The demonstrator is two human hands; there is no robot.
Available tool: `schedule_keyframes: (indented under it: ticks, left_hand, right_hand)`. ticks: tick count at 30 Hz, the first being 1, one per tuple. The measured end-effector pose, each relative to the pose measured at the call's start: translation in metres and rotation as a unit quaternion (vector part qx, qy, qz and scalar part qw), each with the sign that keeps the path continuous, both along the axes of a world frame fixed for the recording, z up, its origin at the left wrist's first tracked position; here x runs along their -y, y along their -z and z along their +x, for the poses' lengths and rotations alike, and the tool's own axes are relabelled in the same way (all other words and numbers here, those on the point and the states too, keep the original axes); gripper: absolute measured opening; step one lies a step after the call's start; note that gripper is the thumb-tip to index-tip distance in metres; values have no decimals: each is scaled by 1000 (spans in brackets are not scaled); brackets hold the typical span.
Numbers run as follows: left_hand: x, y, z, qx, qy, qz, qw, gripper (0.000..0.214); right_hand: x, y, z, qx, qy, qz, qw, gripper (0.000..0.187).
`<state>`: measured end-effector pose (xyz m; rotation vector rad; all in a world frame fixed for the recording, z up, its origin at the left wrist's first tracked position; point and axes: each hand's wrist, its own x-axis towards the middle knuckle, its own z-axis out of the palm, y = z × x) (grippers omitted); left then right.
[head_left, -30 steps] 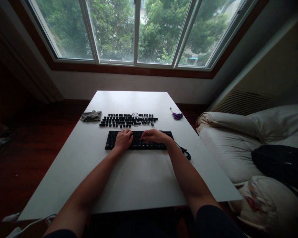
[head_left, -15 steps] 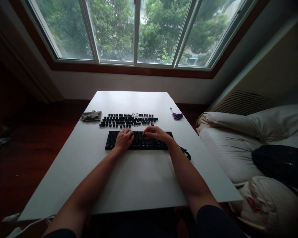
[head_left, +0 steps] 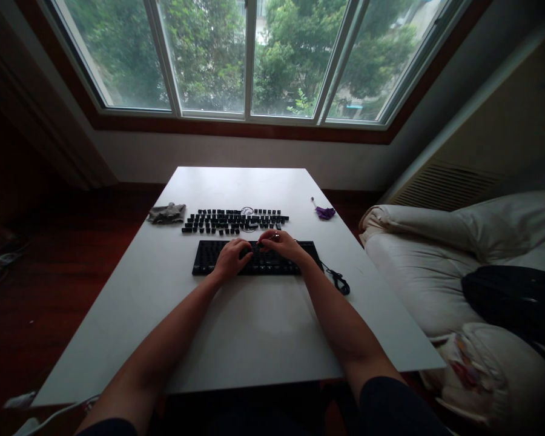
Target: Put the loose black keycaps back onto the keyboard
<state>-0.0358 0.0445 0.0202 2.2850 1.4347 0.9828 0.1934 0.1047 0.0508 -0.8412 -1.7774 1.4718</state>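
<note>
A black keyboard (head_left: pixel 272 264) lies on the white table in front of me. My left hand (head_left: pixel 233 258) rests over its middle-left keys, fingers curved and thumb apart, holding nothing that I can see. Close beside it, my right hand (head_left: pixel 279 243) is closed in a pinch above the keyboard's centre. At its fingertips is a small black keycap (head_left: pixel 259 244), partly hidden. Something thin and shiny glints by the right fingers, too small to tell. Behind the keyboard, several loose black keycaps (head_left: pixel 229 218) stand in rows.
A grey cloth (head_left: pixel 167 213) lies at the table's left edge. Towards the right edge are a purple cloth (head_left: pixel 324 212) and a coiled black cable (head_left: pixel 340 283). The white table (head_left: pixel 254 339) stands beside a pale sofa (head_left: pixel 413 266) holding a dark bag (head_left: pixel 508 300).
My left hand has shifted right, and its thumb has spread from the fingers. My right hand has moved slightly left and up, bringing the fingertips of both hands close together.
</note>
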Motion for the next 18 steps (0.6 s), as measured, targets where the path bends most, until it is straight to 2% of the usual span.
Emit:
schedule_keyframes:
  ticks: [4,9,18]
  left_hand:
    - [-2,0,-1,43,32,-45,998,16]
    - [-6,2,-3,92,18,-89,992,18]
    - [-9,9,-6,186,52,-107,975,31]
  right_hand:
    - [-5,8,-4,-10,21,-16,1000,43]
    - [-10,18,-6,-26,68,-40,997,46]
    - [-10,30,-9,-55,107,-87,989,42]
